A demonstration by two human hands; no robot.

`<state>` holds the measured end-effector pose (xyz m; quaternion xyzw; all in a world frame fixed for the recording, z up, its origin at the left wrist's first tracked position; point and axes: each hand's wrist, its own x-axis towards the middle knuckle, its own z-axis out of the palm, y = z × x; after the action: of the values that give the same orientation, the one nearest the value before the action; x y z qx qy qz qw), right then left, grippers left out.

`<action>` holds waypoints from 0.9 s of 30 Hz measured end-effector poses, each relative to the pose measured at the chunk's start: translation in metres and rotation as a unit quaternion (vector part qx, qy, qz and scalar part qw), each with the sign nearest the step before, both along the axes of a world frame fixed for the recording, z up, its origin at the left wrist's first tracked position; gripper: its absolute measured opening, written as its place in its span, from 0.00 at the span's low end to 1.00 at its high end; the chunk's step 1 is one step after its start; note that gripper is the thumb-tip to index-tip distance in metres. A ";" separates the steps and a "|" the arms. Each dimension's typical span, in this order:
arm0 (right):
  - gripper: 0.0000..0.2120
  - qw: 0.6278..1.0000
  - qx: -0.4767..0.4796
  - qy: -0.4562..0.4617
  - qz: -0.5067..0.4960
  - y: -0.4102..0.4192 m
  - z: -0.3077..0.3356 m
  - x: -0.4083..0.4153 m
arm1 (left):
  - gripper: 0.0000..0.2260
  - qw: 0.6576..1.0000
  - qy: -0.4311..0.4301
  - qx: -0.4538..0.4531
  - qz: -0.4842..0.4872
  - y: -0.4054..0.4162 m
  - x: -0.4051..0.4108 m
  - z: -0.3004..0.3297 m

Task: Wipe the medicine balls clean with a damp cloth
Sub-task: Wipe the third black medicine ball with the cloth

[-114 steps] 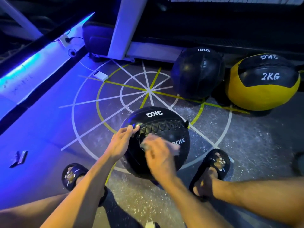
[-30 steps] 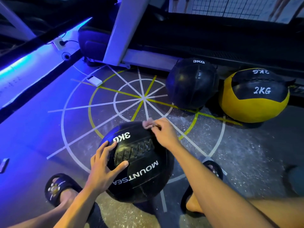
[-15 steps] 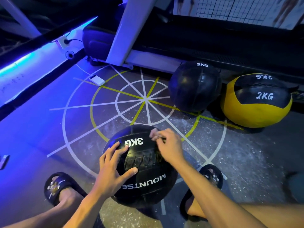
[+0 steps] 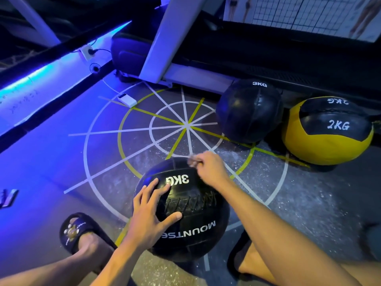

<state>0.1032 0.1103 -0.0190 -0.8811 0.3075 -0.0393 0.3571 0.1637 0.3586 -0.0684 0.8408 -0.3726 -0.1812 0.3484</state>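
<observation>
A black 3KG medicine ball (image 4: 191, 215) with white lettering sits on the floor between my feet. My left hand (image 4: 151, 211) lies on its near left side with spread, straight fingers. At the ball's far top edge my right hand (image 4: 210, 168) grips a small bunched cloth (image 4: 193, 161), mostly hidden in the fist. A second black 3KG ball (image 4: 249, 112) and a yellow-and-black 2KG ball (image 4: 327, 131) rest further back on the right.
The floor carries a circle of white and yellow lines (image 4: 185, 126). A white-framed machine (image 4: 165, 48) stands behind. A small white device (image 4: 127, 100) lies at the far left. My sandalled feet (image 4: 82, 234) flank the ball.
Since 3.8 s ago the ball has turned, bringing the brand lettering toward me. My right hand with the cloth moved from the ball's front to its far top edge; my left hand shifted onto the near side.
</observation>
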 end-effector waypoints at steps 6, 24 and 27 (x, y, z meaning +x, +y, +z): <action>0.10 0.997 0.074 -0.007 -0.009 -0.012 -0.002 -0.036 | 0.37 1.000 0.020 0.008 0.009 0.000 0.009 0.005; 0.10 0.952 0.071 -0.126 -0.271 0.002 -0.002 -0.087 | 0.45 0.997 0.032 0.075 0.002 -0.033 0.046 0.019; 0.11 0.993 0.007 -0.042 -0.114 -0.012 0.018 -0.053 | 0.41 0.997 0.033 0.073 0.000 -0.036 0.044 0.021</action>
<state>0.0497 0.0987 -0.0013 -0.8354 0.3907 -0.1142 0.3694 0.2075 0.3229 -0.0469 0.8575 -0.3468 -0.2360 0.2979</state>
